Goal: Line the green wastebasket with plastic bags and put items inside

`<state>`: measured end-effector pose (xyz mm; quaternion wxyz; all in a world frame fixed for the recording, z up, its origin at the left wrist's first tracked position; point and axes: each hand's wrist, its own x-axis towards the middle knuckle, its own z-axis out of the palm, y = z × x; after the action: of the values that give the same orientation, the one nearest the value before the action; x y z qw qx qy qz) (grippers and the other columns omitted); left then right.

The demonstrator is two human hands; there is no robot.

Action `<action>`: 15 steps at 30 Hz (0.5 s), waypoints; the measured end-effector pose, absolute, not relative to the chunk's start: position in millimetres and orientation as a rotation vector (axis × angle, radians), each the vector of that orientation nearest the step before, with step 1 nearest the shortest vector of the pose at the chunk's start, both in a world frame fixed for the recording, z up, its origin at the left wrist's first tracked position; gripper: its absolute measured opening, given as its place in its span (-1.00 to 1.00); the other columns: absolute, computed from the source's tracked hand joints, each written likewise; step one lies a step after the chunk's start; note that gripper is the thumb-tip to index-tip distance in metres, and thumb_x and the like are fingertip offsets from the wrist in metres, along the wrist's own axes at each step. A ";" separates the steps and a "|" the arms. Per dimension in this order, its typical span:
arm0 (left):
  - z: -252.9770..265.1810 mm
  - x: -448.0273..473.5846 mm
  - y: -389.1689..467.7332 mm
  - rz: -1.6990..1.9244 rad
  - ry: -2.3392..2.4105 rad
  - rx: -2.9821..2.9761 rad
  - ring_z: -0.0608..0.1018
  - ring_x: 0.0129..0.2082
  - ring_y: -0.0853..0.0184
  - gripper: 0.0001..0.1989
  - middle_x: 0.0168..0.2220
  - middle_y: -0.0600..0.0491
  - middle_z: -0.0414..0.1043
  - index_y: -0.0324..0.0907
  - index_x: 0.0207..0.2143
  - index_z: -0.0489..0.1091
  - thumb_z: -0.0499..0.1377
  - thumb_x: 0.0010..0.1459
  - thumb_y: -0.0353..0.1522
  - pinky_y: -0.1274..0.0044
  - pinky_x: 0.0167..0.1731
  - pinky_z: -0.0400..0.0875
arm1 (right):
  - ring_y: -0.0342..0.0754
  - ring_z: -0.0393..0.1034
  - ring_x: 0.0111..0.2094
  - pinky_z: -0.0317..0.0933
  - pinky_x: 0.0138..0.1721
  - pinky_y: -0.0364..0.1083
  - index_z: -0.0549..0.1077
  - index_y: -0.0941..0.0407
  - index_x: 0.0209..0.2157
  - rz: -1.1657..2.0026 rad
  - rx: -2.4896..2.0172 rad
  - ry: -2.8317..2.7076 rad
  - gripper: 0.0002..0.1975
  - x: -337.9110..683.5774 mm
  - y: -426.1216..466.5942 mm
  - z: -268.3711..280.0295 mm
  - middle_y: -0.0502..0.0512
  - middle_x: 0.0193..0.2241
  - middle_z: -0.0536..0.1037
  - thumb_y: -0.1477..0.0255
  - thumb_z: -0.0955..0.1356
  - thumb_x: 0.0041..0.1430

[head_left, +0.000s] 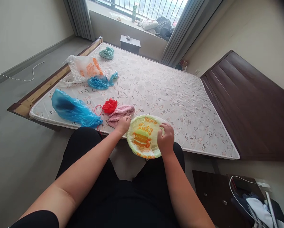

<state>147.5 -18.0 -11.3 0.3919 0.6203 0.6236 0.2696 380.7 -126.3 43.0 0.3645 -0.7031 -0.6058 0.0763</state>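
A round, light-green-rimmed bin (129,144) sits between my knees, lined with a pale plastic bag (142,139) printed in orange. My left hand (123,125) is closed on the bag's edge at the left of the rim. On the right side, my right hand (166,136) has its fingers curled over the rim, gripping the bag there. Beside my left hand, a folded pink cloth (120,114) lies on the mattress. A red bunched net or string bundle (110,105) touches the cloth's upper left. The bin's lower body is hidden.
The printed mattress (151,91) holds a blue plastic bag (72,107), a crumpled blue bag (99,82), a white-and-orange bag (83,68) and a green coiled cloth (107,53). A dark headboard (248,107) stands right. A nightstand (206,193) with a cable is at lower right.
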 end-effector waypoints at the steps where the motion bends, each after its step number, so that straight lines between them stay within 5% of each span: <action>1: -11.8 148.4 -16.9 0.742 1.570 1.545 0.55 -0.04 0.08 -0.49 -0.11 -0.18 0.58 -0.27 -0.15 0.52 -0.08 0.36 -0.09 0.34 -0.01 0.38 | 0.12 0.13 0.29 -0.05 0.34 0.16 0.43 0.10 -0.01 0.159 -1.852 -1.493 -0.65 390.6 -134.2 37.8 0.23 0.17 0.37 0.36 0.20 0.24; 5: -12.1 157.7 -19.0 0.909 1.374 1.479 0.47 0.14 0.13 -0.54 0.11 -0.13 0.49 -0.26 0.04 0.47 -0.02 0.35 -0.14 0.39 0.15 0.31 | 0.12 0.26 0.23 0.20 0.22 0.10 0.27 0.08 0.23 0.548 -2.075 -1.104 -0.44 420.3 -140.8 11.7 0.24 0.23 0.33 0.28 0.22 0.20; 9: -19.3 169.8 -31.1 0.753 1.194 1.404 0.50 0.11 0.18 -0.52 0.14 -0.10 0.47 -0.20 0.18 0.36 0.06 0.30 -0.17 0.42 0.09 0.38 | 0.05 0.47 0.00 0.42 -0.06 -0.05 0.23 0.00 0.26 0.980 -2.036 -1.017 -0.40 427.3 -127.4 4.1 0.14 0.08 0.50 0.35 0.23 0.16; 15: -27.6 166.7 -21.5 0.694 1.239 1.416 0.55 0.01 0.20 -0.56 0.04 -0.11 0.54 -0.25 0.01 0.47 -0.01 0.33 -0.16 0.44 0.00 0.44 | 0.01 0.54 -0.24 0.46 -0.26 -0.08 0.30 0.07 0.14 1.224 -1.856 -0.903 -0.46 426.8 -120.9 6.9 0.12 -0.16 0.60 0.45 0.21 0.08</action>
<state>166.7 -21.5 -27.6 0.5380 0.5954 0.5206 0.2917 426.8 -120.9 6.9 0.3626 -0.7208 -0.3508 0.4752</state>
